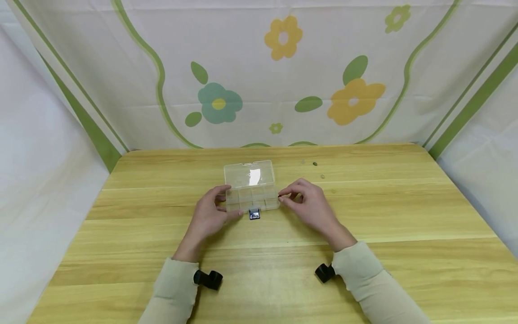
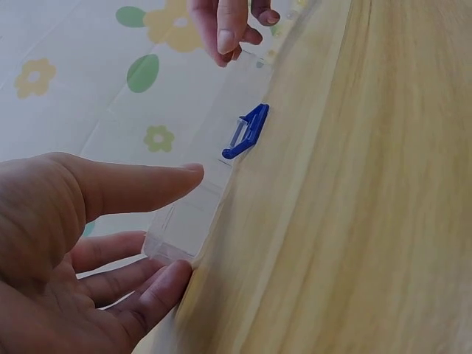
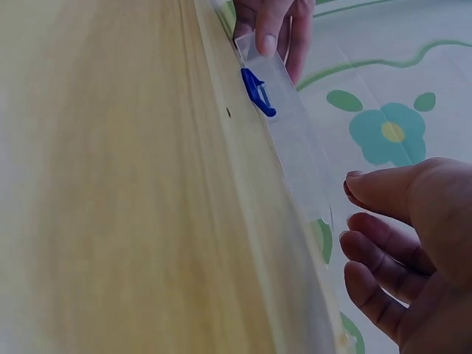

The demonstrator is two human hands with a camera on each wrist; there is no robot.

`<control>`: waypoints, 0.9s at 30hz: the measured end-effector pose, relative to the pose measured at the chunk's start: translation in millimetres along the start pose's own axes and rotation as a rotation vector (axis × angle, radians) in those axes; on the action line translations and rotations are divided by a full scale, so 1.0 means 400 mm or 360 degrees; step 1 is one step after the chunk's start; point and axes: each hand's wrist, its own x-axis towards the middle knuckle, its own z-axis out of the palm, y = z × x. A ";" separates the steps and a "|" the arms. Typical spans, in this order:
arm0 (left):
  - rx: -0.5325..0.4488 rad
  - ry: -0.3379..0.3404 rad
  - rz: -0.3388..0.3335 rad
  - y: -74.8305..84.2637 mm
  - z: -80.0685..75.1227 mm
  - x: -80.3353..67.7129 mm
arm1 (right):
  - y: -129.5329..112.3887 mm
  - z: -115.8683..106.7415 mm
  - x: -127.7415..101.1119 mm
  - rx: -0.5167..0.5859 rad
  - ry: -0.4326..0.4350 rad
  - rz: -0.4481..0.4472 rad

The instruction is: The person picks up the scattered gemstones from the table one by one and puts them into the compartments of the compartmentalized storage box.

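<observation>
A clear plastic compartment box [image 1: 252, 197] stands on the wooden table [image 1: 259, 252] with its lid [image 1: 248, 173] raised at the back. A blue latch [image 1: 254, 214] hangs at its front edge. My left hand [image 1: 208, 213] holds the box's left end, thumb on the front and fingers at the side. The right wrist view shows that thumb over the box [image 3: 295, 133] beyond the latch [image 3: 258, 92]. My right hand [image 1: 309, 204] hovers at the right end, fingers relaxed, with a small gap showing in the right wrist view [image 3: 405, 243]. The left wrist view shows the box [image 2: 192, 214] and latch [image 2: 247, 131].
Two small dark bits [image 1: 314, 164] lie on the table behind and right of the box. A floral cloth [image 1: 283, 81] hangs behind the table, and white sheets close in both sides. Bare wood stretches in front of the box and to either side.
</observation>
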 end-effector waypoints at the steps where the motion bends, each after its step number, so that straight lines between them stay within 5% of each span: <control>1: 0.0001 0.0002 0.0001 -0.001 0.000 0.000 | -0.001 0.002 0.000 0.0003 -0.0005 -0.0005; 27: -0.0033 -0.0002 -0.0041 -0.005 0.007 0.007 | 0.002 0.013 -0.004 0.0048 -0.0036 -0.0022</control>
